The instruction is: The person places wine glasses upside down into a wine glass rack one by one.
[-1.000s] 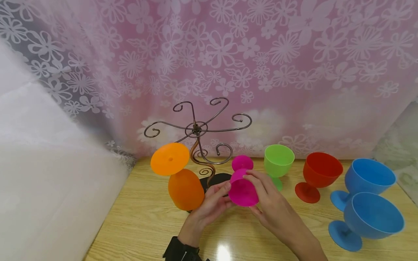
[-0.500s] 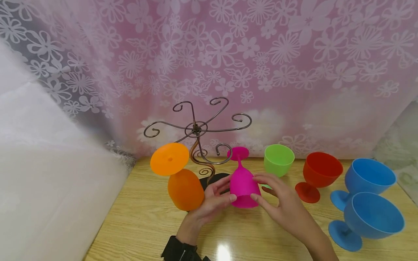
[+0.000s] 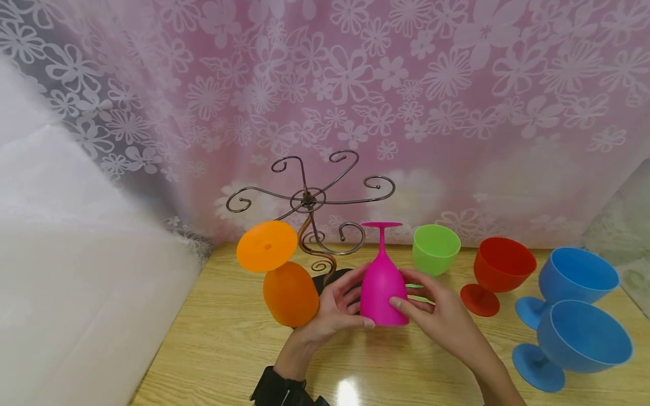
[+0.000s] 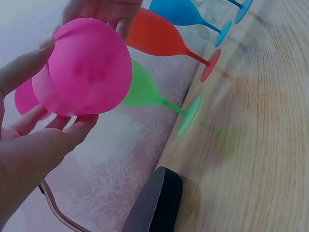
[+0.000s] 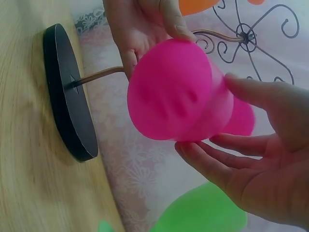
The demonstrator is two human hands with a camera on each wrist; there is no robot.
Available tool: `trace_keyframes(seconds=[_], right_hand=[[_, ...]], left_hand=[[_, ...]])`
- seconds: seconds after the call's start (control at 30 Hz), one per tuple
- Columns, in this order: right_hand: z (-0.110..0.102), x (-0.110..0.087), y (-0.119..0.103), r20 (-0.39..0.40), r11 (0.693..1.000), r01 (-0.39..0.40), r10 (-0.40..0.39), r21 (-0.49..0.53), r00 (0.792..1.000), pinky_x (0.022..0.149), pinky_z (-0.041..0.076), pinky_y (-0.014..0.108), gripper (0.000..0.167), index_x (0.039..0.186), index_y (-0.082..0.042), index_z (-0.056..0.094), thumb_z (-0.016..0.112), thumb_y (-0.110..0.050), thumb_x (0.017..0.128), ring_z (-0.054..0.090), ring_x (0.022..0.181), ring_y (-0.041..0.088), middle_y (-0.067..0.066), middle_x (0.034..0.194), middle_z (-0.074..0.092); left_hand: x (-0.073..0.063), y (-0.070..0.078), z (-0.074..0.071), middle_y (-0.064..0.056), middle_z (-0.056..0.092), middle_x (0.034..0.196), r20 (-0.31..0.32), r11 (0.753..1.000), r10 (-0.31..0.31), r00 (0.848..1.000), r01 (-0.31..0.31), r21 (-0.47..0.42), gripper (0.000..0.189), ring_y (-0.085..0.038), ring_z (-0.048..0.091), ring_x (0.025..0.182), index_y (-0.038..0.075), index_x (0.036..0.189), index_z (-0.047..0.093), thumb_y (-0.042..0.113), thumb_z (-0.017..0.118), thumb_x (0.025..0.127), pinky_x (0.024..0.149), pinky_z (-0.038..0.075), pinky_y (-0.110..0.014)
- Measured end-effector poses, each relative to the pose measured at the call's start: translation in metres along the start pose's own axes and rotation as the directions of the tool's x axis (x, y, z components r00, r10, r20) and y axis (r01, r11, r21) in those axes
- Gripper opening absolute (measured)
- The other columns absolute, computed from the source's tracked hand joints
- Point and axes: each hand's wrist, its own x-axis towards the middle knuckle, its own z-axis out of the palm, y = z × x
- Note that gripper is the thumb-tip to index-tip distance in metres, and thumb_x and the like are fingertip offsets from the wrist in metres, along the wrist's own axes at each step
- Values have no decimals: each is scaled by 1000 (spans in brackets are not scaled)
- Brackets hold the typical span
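Both hands hold a magenta plastic goblet [image 3: 384, 287] upside down, its foot up and its stem upright in the head view. My left hand [image 3: 332, 309] grips the bowl from the left, the thumb low by the rim. On the other side my right hand [image 3: 440, 317] pinches the bowl between thumb and fingers. Both wrist views look into the goblet's open mouth [image 4: 91, 65]. Just behind stands a metal rack [image 3: 308, 200] with several curled arms on a twisted post and a black base [image 5: 67, 101]. An orange goblet [image 3: 290, 294] hangs mouth down beside my left hand.
Along the right of the wooden table [image 3: 203, 349] stand a green goblet [image 3: 435, 248], a red goblet [image 3: 503, 265] and two blue goblets [image 3: 576, 276], all upright. A pink flowered curtain [image 3: 355, 84] closes off the back; white cloth [image 3: 76, 282] hangs at the left.
The magenta goblet has tipped from mouth toward me to foot straight up. My right hand has shifted from its upper side to the right of the bowl. The orange goblet stays put.
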Motion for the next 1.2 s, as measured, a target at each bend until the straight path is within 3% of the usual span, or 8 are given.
trace_keyframes(seconds=[0.17, 0.47, 0.9, 1.07, 1.2], right_hand=[[0, 1, 3, 45, 998, -49, 48, 36, 998, 89, 59, 34, 67, 146, 0, 52, 81, -27, 91, 64, 120, 40, 22, 139, 59], [4, 1, 1, 88, 993, -110, 106, 51, 991, 94, 58, 36, 76, 150, -2, 46, 82, -31, 90, 62, 124, 38, 20, 142, 58], [9, 1, -1, 38, 993, -101, 99, 55, 994, 95, 57, 35, 73, 147, -4, 50, 84, -31, 88, 61, 124, 35, 16, 138, 61], [9, 0, -1, 1, 996, -80, 80, 43, 997, 94, 58, 34, 71, 146, -5, 51, 84, -30, 88, 61, 124, 34, 16, 137, 62], [7, -2, -5, -52, 999, -40, 41, 30, 998, 92, 57, 25, 72, 148, -7, 50, 84, -28, 89, 60, 125, 33, 14, 139, 61]], left_hand=[[1, 1, 0, -18, 34, 161, 56, 998, 54, 997, -55, 14, 95, -27, 48, 139, 0, 159, 31, 4, 87, 82, 113, 43, -41], [-2, 4, -4, -20, 30, 163, 115, 997, 61, 991, -66, 43, 94, -26, 43, 143, -3, 160, 26, 3, 83, 86, 117, 37, -39], [-3, 7, -8, -22, 27, 164, 155, 993, 83, 984, -94, 70, 92, -26, 42, 144, -4, 160, 24, 1, 81, 88, 118, 35, -40], [-4, 11, -9, -20, 27, 165, 159, 992, 51, 986, -68, 102, 90, -28, 39, 146, -2, 161, 24, -2, 78, 89, 119, 33, -43], [-10, 29, -11, -25, 31, 162, 120, 974, -21, 993, -7, 228, 79, -40, 33, 148, -6, 158, 27, -8, 71, 92, 120, 29, -52]])
